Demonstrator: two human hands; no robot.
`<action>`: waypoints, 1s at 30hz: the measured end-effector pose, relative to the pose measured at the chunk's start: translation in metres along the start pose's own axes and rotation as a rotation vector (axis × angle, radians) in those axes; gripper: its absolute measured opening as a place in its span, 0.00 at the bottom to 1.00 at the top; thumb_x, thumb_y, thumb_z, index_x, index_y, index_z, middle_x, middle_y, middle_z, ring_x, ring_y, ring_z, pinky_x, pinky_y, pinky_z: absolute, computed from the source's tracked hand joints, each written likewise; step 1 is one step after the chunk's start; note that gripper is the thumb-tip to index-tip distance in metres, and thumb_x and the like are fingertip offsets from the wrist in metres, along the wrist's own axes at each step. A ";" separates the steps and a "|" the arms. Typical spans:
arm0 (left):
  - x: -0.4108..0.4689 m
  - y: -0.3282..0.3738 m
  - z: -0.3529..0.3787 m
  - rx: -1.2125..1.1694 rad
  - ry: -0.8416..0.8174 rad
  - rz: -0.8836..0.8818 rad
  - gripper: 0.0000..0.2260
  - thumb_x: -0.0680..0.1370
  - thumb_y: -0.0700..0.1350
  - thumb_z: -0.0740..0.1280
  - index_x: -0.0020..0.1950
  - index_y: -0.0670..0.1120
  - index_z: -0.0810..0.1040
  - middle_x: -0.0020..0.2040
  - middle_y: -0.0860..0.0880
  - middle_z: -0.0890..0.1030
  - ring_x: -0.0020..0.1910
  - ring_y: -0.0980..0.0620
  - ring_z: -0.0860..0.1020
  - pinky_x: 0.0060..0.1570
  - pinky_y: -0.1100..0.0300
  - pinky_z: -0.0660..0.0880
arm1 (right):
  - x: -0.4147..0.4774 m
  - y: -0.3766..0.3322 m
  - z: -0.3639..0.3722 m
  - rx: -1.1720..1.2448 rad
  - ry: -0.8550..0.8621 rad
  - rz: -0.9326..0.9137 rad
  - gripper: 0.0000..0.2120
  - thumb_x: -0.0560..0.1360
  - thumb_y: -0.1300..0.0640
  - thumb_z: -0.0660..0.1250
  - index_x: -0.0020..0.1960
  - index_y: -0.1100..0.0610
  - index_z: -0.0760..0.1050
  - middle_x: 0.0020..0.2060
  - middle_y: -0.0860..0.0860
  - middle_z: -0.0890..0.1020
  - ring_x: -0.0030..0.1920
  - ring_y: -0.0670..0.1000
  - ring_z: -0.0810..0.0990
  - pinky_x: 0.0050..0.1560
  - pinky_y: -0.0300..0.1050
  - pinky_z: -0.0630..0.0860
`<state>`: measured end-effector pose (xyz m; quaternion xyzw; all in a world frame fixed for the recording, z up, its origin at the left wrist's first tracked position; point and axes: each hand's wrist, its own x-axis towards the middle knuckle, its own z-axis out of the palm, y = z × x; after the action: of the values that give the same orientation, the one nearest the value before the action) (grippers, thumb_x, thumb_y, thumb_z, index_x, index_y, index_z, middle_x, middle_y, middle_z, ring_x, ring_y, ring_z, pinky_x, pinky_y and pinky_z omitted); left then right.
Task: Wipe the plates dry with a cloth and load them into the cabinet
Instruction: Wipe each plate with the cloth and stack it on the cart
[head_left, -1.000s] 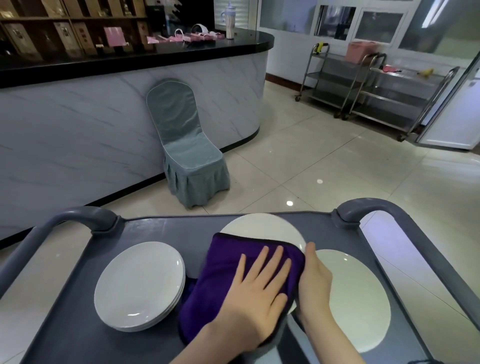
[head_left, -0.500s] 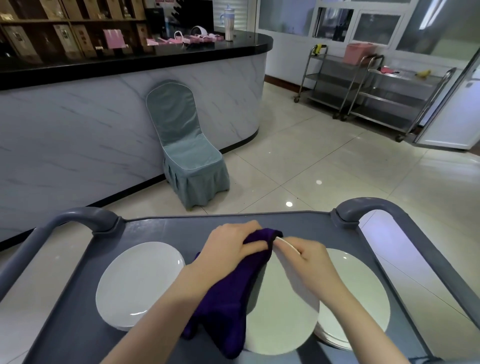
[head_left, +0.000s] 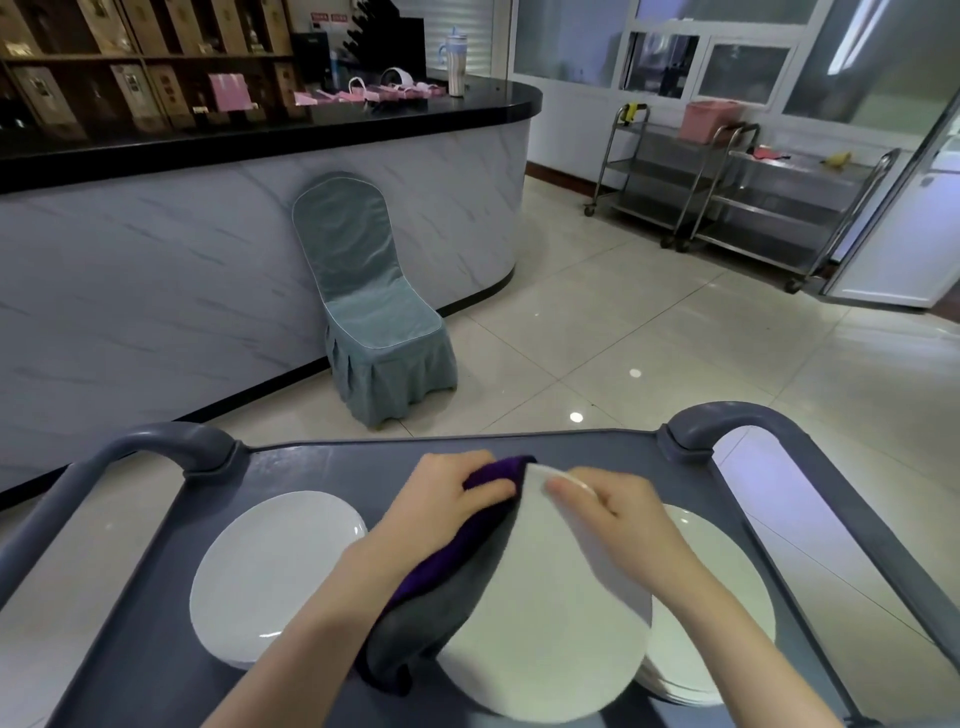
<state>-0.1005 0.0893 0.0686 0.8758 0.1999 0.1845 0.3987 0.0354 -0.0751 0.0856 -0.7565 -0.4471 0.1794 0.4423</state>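
**Plate wipe under way on grey cart**

Gripping the purple cloth (head_left: 441, 577) in the left hand (head_left: 441, 504), with fingers (head_left: 491, 488) curled round its upper fold at the far rim of the plate (head_left: 545, 639). Pinching that same rim with the right hand (head_left: 628, 519), keeping its fingers (head_left: 563, 487) pressed together on the near face. Holding the plate tilted, far edge raised and near edge low over the cart tray (head_left: 332, 457); not able to tell whether touching the tray. Draping the cloth down the plate's left edge and showing its grey underside at the bottom. Overlapping the right stack of plates (head_left: 727, 597) with the held plate. Leaving the left stack of plates (head_left: 270, 571) flat on the tray, just beside the cloth. Noting beyond the cart a covered chair (head_left: 374, 312) against the marble-fronted counter (head_left: 208, 234), and steel trolleys (head_left: 727, 197) at far right
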 end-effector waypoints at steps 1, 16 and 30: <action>0.002 0.002 -0.001 0.038 -0.081 0.045 0.15 0.77 0.50 0.71 0.32 0.60 0.71 0.30 0.61 0.76 0.32 0.64 0.72 0.35 0.71 0.66 | 0.001 -0.001 0.002 -0.039 -0.044 -0.014 0.20 0.80 0.52 0.66 0.32 0.58 0.68 0.26 0.43 0.65 0.30 0.43 0.63 0.32 0.37 0.61; -0.006 -0.009 -0.004 -0.010 -0.051 -0.011 0.12 0.76 0.50 0.70 0.34 0.56 0.75 0.31 0.58 0.77 0.32 0.63 0.72 0.35 0.70 0.66 | -0.004 0.005 0.017 0.023 -0.017 0.007 0.20 0.80 0.53 0.66 0.34 0.60 0.68 0.29 0.47 0.67 0.32 0.45 0.64 0.34 0.41 0.62; -0.031 -0.023 0.029 -0.629 0.639 -0.689 0.18 0.81 0.53 0.64 0.40 0.39 0.78 0.33 0.47 0.79 0.33 0.52 0.73 0.37 0.57 0.72 | -0.017 0.014 0.057 0.567 0.566 0.365 0.19 0.81 0.47 0.62 0.31 0.48 0.68 0.29 0.40 0.70 0.35 0.47 0.68 0.39 0.44 0.67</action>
<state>-0.1176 0.0694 0.0277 0.4998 0.5203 0.3503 0.5973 -0.0045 -0.0632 0.0404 -0.6910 -0.1003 0.1560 0.6987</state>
